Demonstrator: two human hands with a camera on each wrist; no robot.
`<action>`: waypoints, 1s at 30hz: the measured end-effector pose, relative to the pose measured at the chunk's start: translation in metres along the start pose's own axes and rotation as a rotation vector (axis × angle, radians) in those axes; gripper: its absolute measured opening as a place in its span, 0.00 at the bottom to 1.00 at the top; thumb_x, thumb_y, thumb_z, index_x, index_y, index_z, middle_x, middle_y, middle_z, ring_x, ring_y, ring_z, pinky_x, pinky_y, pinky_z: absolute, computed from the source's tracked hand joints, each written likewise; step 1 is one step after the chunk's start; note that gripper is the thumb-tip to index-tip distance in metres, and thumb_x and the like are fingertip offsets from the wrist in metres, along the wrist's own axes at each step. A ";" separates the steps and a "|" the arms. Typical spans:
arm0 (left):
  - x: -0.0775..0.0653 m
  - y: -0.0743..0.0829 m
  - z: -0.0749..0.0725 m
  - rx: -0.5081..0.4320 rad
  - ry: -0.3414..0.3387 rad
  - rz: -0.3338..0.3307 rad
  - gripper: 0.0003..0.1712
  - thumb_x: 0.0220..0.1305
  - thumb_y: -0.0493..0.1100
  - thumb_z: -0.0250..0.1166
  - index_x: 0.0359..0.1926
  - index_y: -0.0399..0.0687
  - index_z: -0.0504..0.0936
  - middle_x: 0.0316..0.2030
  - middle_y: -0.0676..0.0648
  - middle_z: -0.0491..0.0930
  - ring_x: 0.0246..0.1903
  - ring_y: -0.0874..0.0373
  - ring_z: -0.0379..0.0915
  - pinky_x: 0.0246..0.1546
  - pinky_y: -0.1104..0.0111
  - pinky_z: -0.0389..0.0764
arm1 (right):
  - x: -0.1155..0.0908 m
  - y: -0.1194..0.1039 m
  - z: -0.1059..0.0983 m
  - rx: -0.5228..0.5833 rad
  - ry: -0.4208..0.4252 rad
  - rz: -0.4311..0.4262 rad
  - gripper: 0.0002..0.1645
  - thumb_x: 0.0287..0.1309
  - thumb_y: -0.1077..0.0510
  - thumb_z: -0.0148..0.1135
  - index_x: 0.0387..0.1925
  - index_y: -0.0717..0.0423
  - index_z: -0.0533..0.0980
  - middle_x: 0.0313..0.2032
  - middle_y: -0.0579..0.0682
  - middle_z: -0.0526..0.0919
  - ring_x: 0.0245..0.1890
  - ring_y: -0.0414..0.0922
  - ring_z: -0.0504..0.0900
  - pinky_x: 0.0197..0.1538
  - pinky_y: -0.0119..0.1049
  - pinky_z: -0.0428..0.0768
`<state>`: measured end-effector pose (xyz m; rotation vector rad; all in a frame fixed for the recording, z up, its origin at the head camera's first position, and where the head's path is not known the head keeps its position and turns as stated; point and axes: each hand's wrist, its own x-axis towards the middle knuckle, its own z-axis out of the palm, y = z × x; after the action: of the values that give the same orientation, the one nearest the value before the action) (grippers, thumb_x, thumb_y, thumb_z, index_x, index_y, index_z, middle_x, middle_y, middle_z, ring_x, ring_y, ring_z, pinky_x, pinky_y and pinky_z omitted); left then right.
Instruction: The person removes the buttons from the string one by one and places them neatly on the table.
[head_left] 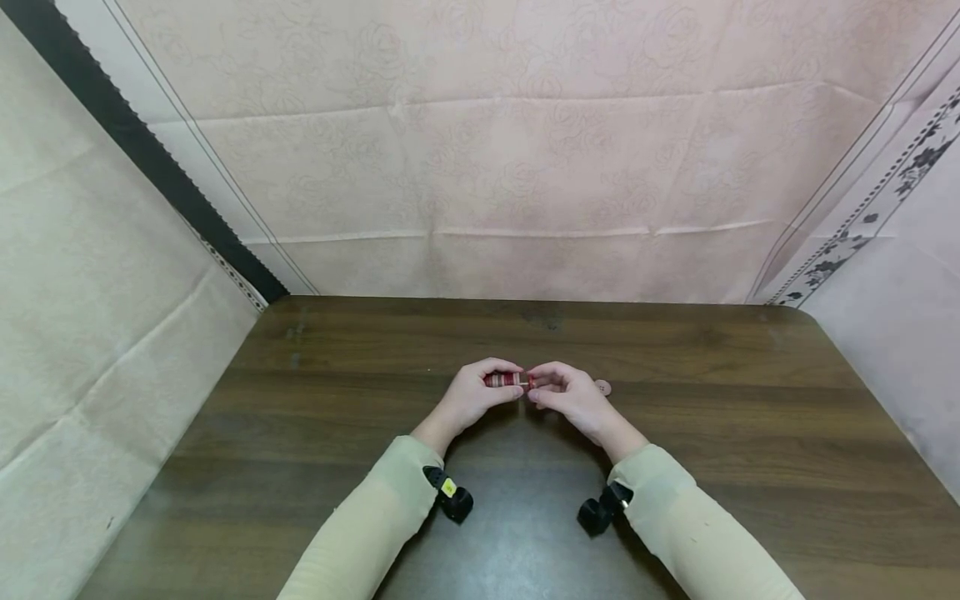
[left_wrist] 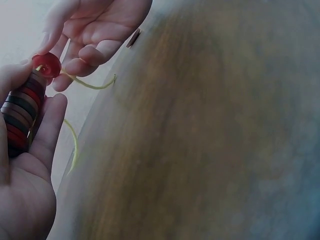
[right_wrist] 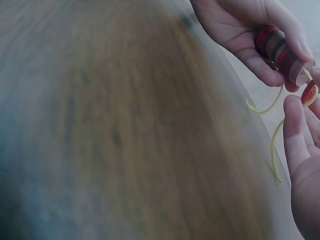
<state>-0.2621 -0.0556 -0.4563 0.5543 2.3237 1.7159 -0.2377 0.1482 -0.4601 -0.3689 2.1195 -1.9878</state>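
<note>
Above the middle of the table, my left hand (head_left: pixel 467 398) grips a row of stacked buttons (left_wrist: pixel 24 111), red, black and brownish, lying face to face. At the end of the stack, my right hand (head_left: pixel 576 402) pinches a single red button (left_wrist: pixel 49 66) between thumb and fingers. A thin yellow cord (right_wrist: pixel 273 150) passes through the red button, and its loose ends hang below the hands. The right wrist view shows small holes in that button and the pale end face of the stack (right_wrist: pixel 282 54) close beside it. The fingers hide part of the stack.
A pinkish round button (head_left: pixel 603 387) lies on the brown wooden table (head_left: pixel 360 367), just right of my right hand. Pale patterned cloth (head_left: pixel 525 167) hangs behind the table's far edge, with more cloth at both sides. A black wrist camera (head_left: pixel 454 500) sits on each sleeve.
</note>
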 end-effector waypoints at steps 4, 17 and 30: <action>0.000 -0.001 0.000 0.012 -0.001 -0.002 0.16 0.54 0.48 0.71 0.45 0.53 0.82 0.38 0.51 0.79 0.37 0.56 0.73 0.38 0.66 0.76 | -0.001 0.000 -0.003 -0.025 0.011 -0.003 0.22 0.57 0.66 0.62 0.52 0.71 0.69 0.44 0.60 0.77 0.40 0.42 0.80 0.41 0.36 0.79; 0.003 -0.007 0.001 0.019 -0.010 0.043 0.19 0.55 0.46 0.70 0.47 0.45 0.81 0.35 0.52 0.80 0.34 0.56 0.73 0.35 0.66 0.75 | -0.005 -0.002 -0.012 -0.083 0.042 0.014 0.23 0.56 0.64 0.64 0.52 0.69 0.71 0.45 0.66 0.77 0.39 0.44 0.81 0.40 0.37 0.80; -0.006 0.014 -0.002 0.014 -0.016 0.031 0.19 0.55 0.42 0.70 0.48 0.39 0.81 0.35 0.51 0.81 0.34 0.57 0.73 0.36 0.67 0.75 | -0.011 -0.004 -0.026 -0.101 0.068 0.019 0.24 0.57 0.63 0.63 0.52 0.71 0.69 0.43 0.63 0.77 0.36 0.43 0.80 0.37 0.35 0.79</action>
<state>-0.2554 -0.0563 -0.4429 0.6074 2.3295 1.7043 -0.2352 0.1760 -0.4542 -0.3011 2.2621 -1.9138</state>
